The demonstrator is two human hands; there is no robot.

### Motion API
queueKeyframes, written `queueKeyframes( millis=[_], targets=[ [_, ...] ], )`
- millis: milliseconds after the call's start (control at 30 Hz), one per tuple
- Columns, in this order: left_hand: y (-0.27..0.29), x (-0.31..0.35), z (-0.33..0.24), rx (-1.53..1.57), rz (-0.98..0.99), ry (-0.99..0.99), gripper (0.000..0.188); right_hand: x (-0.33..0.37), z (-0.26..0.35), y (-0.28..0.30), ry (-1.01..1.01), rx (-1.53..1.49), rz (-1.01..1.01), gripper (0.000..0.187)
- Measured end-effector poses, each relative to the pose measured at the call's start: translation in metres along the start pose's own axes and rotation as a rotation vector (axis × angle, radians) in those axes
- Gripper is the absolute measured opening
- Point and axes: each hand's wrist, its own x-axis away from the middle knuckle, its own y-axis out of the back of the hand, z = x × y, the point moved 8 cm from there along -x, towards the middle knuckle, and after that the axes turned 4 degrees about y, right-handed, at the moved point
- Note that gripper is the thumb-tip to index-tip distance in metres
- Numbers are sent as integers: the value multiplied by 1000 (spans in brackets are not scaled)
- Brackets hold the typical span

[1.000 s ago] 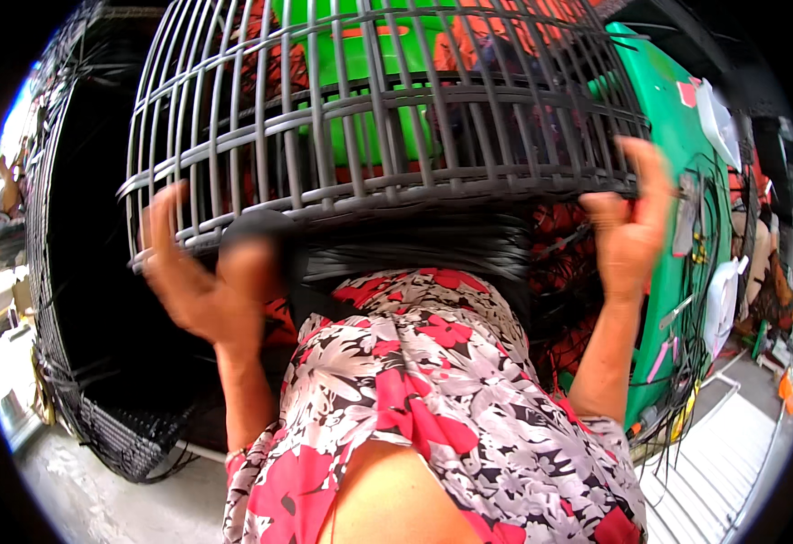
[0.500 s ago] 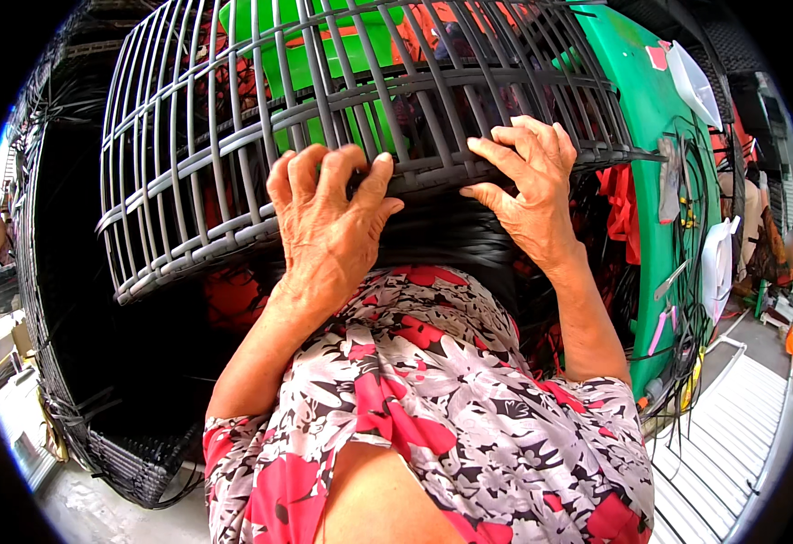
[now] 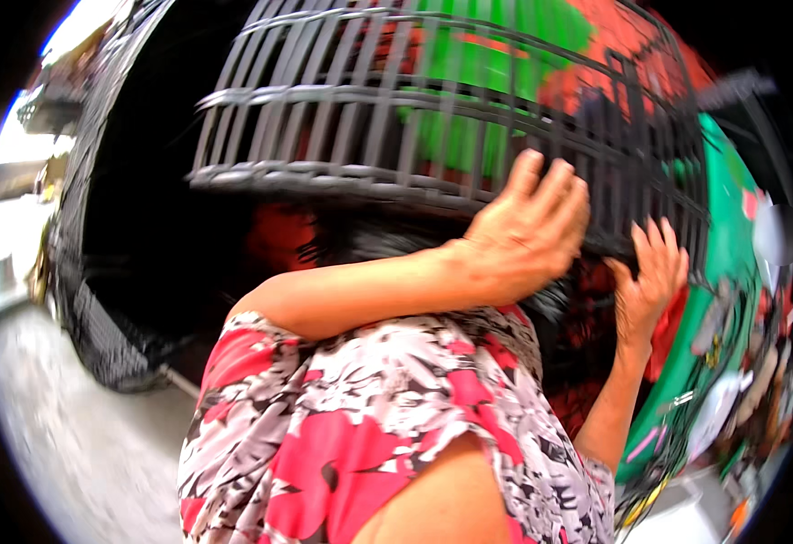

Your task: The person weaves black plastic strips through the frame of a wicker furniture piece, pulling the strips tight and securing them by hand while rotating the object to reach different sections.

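Note:
A curved, dark grey wicker frame (image 3: 274, 174) of slats and woven cross bands spans the upper middle in front of me. My left hand (image 3: 532, 227) reaches across to the right and lies against its lower slats, fingers stretched and close together. Farther right, my right hand (image 3: 652, 281) rests at the frame's lower right edge. Its fingers point up over the slats, and its thumb stands apart. Motion blurs the hands and the frame somewhat, and how firmly either hand presses cannot be made out.
Through the slats shows a bright green plastic piece (image 3: 482, 54) with red material (image 3: 609, 45) beside it. A large black woven piece (image 3: 111, 322) stands at left above a pale floor (image 3: 61, 399). On the right, a green surface (image 3: 732, 245) bears tools and loose black strands.
My left hand has swung right along the frame, close to the right hand. The right hand now sits farther right and lower. The view has turned, and the frame appears shifted right.

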Motion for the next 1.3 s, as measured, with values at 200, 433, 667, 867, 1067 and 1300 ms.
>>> queueKeyframes(
  millis=[200, 433, 667, 867, 1067, 1300],
  targets=[
    [43, 48, 45, 335, -85, 242, 59, -18, 41, 30, -11, -265, -251, 74],
    [83, 124, 137, -20, -34, 489, 55, -84, 181, 4, 406, -491, -73, 45],
    [79, 141, 143, 21, -207, 473, 43, -85, 207, -16, 405, -572, -119, 38],
    [103, 161, 158, 0, -288, 574, 67, -92, 216, -2, 376, -560, -104, 48],
    [115, 197, 213, -42, -148, 629, 59, -110, 268, -16, 501, -571, -39, 47],
    [113, 200, 216, 48, -122, 653, 40, -113, 281, -27, 405, -592, -75, 39]
  ],
)
